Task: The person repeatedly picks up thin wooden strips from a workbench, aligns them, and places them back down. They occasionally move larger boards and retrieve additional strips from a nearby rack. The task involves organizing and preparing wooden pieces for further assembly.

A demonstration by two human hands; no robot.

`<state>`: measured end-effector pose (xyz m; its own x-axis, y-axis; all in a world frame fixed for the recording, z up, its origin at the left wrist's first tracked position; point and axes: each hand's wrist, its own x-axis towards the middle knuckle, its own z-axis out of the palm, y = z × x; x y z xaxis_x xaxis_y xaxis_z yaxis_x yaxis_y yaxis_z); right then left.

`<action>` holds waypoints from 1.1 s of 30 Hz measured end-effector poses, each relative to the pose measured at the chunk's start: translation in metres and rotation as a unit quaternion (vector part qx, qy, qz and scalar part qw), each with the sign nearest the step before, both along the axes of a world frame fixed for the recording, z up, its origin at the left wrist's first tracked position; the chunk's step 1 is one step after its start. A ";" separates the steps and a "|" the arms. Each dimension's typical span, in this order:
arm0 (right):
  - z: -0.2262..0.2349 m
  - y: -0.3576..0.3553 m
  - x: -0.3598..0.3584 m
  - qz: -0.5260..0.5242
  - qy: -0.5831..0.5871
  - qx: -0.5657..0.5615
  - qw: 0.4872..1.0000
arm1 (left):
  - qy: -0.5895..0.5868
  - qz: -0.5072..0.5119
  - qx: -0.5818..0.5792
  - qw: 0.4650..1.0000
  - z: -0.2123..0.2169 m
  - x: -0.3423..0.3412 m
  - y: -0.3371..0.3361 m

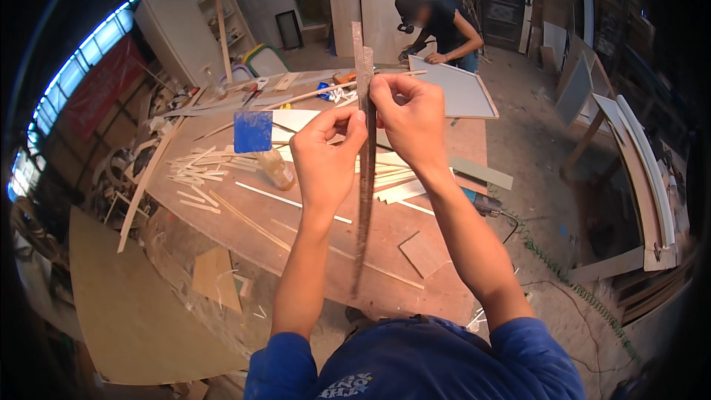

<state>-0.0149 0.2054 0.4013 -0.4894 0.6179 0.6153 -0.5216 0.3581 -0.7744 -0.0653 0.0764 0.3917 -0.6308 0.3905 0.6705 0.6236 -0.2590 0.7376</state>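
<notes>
A long thin wooden strip [364,200] stands nearly upright in front of me, reaching from below my wrists to well above my fingers. My left hand [326,152] pinches it from the left at about its upper third. Just above and to the right, my right hand [409,118] grips the same strip with thumb and fingers. Behind my hands lies a wooden worktable [311,244] scattered with pale strips of wood [196,167] and flat light boards [400,189].
A blue square scraper [253,132] stands up from the table left of my hands. A grey framed panel [459,92] lies at the far end, where another person [441,26] bends over it. A brown board [133,311] lies lower left, planks [641,178] lean at right.
</notes>
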 end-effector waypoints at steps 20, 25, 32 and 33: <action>-0.064 0.070 -0.027 0.096 -0.114 -0.357 0.922 | 0.037 -0.160 0.305 0.938 0.069 0.015 -0.078; -0.101 0.124 -0.020 0.053 -0.119 -0.388 0.912 | 0.079 -0.183 0.339 0.919 0.113 -0.014 -0.159; -0.143 0.178 -0.001 -0.036 -0.085 -0.504 0.859 | 0.082 -0.263 0.415 0.867 0.147 -0.083 -0.310; -0.153 0.192 0.003 -0.041 -0.076 -0.501 0.861 | 0.079 -0.267 0.426 0.861 0.147 -0.092 -0.325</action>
